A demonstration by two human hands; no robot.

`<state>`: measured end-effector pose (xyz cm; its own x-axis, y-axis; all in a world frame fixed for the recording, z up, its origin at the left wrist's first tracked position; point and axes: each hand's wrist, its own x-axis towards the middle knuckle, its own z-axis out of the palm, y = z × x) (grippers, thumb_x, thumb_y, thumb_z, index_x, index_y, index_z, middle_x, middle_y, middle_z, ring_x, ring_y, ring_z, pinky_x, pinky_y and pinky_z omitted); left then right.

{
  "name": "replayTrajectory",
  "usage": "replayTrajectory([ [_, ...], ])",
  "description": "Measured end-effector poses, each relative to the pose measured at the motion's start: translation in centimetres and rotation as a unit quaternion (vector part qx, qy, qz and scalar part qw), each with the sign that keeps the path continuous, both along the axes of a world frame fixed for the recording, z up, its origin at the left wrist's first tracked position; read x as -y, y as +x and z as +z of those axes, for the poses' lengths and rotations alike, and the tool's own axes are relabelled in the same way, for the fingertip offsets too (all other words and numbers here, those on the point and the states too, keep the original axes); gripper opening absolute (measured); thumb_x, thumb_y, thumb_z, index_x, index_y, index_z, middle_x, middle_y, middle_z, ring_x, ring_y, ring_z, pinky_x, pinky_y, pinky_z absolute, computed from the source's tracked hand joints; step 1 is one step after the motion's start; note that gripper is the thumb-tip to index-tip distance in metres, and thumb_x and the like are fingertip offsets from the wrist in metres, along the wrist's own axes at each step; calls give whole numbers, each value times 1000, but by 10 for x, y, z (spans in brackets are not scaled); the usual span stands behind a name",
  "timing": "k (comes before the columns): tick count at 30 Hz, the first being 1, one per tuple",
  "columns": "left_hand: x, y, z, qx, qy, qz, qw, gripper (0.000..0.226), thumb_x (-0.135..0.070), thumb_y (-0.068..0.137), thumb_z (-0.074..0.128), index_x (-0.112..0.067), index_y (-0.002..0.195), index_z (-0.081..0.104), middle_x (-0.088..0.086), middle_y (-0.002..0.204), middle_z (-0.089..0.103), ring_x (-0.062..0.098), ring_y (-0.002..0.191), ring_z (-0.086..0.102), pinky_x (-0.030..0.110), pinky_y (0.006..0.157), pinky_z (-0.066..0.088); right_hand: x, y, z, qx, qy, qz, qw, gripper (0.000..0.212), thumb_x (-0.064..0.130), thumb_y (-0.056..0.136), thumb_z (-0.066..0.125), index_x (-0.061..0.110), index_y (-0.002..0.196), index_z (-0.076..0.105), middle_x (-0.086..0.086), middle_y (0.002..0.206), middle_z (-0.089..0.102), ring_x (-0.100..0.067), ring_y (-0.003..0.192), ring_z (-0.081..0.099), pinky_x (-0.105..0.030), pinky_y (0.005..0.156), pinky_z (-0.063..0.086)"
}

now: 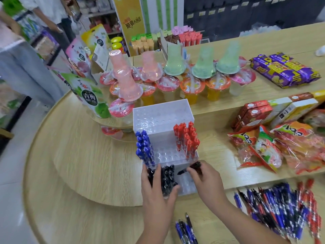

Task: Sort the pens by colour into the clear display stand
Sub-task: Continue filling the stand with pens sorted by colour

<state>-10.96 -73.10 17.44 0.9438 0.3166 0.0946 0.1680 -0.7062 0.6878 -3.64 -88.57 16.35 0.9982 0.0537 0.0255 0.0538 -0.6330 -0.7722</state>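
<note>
Under my fingers spreads the wooden bench (84, 155), and on it the clear display stand (163, 120) rises just beyond them. Right of my right fingers sprawls the loose pen pile (281, 208). Red pens (187, 138) and blue pens (144, 147) stand past my fingertips. My left hand (156, 196) wraps the black pens (167, 175); my right hand (205, 180) pinches one black pen (190, 167).

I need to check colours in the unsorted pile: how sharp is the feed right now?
Head view: the loose pen pile at lower right is motion-blurred, colours readable but single pens not; the display stand and red pens are fairly sharp; wide-angle distortion bends the table edge; lighting even, little glare.
</note>
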Motion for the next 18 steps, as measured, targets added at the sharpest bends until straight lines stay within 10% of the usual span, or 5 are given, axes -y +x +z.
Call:
replayTrajectory([
  [18,-2,-2,-7,35,-17,-3,999,77,-44,84,71,-49,147,28,-9,161,4,9,149,12,41,114,33,-22,17,-12,23,-340,228,912,23,11,89,56,17,111,58,-1,100,65,-21,82,65,-31,60,44],
])
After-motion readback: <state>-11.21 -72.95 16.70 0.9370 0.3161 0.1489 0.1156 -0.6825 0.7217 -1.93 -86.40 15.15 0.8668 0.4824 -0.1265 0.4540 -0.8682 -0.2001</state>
